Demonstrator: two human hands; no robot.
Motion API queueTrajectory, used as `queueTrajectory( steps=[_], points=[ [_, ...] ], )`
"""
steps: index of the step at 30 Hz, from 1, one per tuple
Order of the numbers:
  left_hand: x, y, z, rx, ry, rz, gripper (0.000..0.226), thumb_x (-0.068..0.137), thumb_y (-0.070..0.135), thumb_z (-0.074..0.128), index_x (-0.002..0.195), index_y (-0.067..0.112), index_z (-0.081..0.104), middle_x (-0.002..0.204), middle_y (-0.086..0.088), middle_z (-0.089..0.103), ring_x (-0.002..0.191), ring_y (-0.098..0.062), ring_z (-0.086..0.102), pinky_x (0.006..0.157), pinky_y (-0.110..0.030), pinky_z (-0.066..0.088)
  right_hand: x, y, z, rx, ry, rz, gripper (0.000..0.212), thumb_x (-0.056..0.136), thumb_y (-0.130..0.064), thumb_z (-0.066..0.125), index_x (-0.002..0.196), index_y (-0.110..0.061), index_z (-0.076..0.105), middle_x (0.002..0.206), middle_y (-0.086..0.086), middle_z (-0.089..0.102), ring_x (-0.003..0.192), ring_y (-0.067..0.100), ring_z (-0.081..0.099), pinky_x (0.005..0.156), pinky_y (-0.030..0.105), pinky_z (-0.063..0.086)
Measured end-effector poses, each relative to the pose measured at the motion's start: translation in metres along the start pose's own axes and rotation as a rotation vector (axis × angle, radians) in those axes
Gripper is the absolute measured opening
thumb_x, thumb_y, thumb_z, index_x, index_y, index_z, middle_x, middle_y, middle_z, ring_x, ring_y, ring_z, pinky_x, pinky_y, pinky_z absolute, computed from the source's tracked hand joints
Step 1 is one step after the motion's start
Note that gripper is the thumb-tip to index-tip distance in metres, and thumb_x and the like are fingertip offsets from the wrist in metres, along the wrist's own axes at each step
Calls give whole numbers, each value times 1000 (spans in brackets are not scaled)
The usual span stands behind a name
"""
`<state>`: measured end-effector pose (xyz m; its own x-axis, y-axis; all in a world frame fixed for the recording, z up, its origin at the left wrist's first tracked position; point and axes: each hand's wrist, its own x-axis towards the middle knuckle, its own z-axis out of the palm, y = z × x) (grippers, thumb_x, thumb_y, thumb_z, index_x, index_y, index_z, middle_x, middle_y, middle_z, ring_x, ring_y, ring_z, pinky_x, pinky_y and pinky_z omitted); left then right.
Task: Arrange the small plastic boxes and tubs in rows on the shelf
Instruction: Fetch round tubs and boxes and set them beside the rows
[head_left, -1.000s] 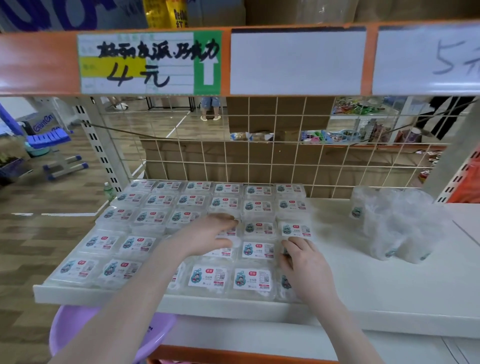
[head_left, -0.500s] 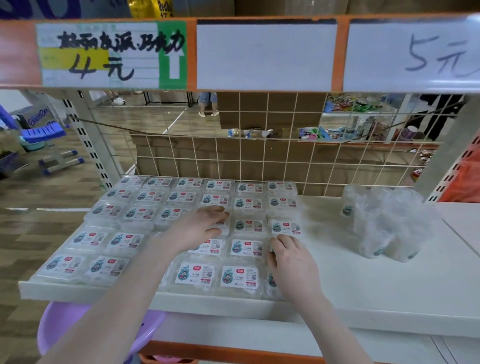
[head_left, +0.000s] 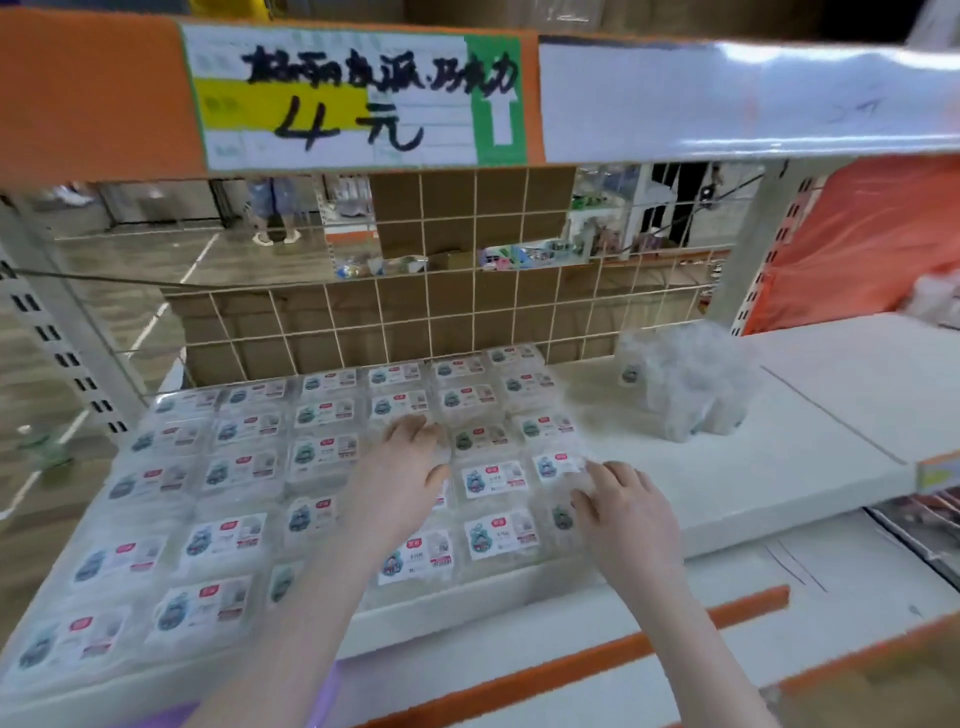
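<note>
You are squaring the boxes on the shelf.
Left hand and right hand are pressing flat, gripping nothing; pushing unevenly risks skewing neighbouring rows.

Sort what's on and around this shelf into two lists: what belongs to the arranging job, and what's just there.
Belongs to the job:
- rows of small plastic boxes
- clear bag of tubs
- white shelf
- left hand, resting on the boxes
- right hand, at the rows' right edge

Just there:
- price sign
- wire grid
- cardboard boxes behind the grid
</note>
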<state>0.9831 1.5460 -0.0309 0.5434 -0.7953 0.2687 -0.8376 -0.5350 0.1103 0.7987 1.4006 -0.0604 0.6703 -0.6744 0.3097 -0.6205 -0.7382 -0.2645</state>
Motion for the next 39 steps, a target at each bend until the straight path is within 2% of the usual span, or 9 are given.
queueTrajectory(
  steps=[3, 5, 12, 15, 20, 24, 28, 34, 39],
  points=[
    [-8, 12, 7, -126, -38, 12, 43, 94, 33, 50, 134, 19, 46, 143, -2, 41, 134, -19, 35, 103, -33, 36, -27, 6, -10, 6, 46, 184, 41, 95, -39, 46, 125, -11, 54, 119, 5, 57, 114, 24, 47, 91, 29, 33],
    [-9, 24, 11, -152, -66, 68, 51, 94, 37, 48, 141, 21, 36, 149, 0, 33, 137, -18, 30, 108, -33, 30, -46, 13, -17, -8, 76, 281, 43, 95, -36, 47, 129, -11, 51, 125, 5, 55, 118, 24, 47, 93, 31, 34],
    [-10, 100, 14, -255, -105, 295, 56, 94, 42, 49, 144, 23, 33, 151, 3, 30, 139, -16, 25, 112, -31, 23, -111, 53, -58, -130, 135, 532, 43, 96, -36, 42, 133, -14, 46, 132, 3, 51, 119, 21, 47, 94, 30, 37],
    [-5, 141, 13, -297, -127, 397, 58, 93, 42, 49, 145, 22, 32, 152, 1, 29, 140, -18, 24, 114, -32, 21, -129, 75, -75, -161, 188, 629, 38, 95, -34, 46, 125, -12, 52, 123, 5, 56, 111, 24, 51, 88, 31, 40],
    [7, 217, 20, -320, -170, 553, 61, 93, 41, 49, 146, 19, 29, 155, -2, 23, 143, -17, 17, 116, -31, 15, -146, 122, -99, -199, 233, 747, 37, 92, -34, 51, 120, -10, 54, 120, 7, 56, 112, 25, 50, 87, 32, 40],
    [18, 284, 31, -341, -201, 607, 57, 93, 40, 50, 144, 19, 33, 152, -3, 28, 141, -18, 21, 114, -34, 23, -153, 174, -119, -223, 251, 792, 34, 92, -33, 49, 117, -11, 53, 117, 5, 55, 109, 23, 49, 87, 30, 38],
    [37, 361, 37, -378, -164, 645, 42, 89, 33, 54, 127, 17, 48, 128, 1, 45, 124, -18, 38, 96, -33, 38, -150, 244, -141, -227, 266, 822, 36, 95, -35, 45, 123, -14, 49, 121, 2, 52, 112, 20, 47, 89, 28, 35],
    [74, 468, 50, -420, -146, 589, 49, 90, 33, 54, 135, 17, 45, 138, -2, 41, 132, -19, 33, 101, -34, 33, -128, 350, -173, -241, 236, 799, 29, 94, -35, 44, 111, -12, 51, 113, 3, 53, 106, 20, 47, 84, 28, 36],
    [106, 537, 62, -429, -137, 571, 46, 88, 29, 59, 131, 14, 49, 131, -5, 46, 126, -22, 38, 97, -34, 33, -104, 428, -195, -253, 245, 739, 37, 94, -30, 45, 124, -11, 50, 116, 6, 54, 108, 23, 49, 88, 29, 37]
  ],
)
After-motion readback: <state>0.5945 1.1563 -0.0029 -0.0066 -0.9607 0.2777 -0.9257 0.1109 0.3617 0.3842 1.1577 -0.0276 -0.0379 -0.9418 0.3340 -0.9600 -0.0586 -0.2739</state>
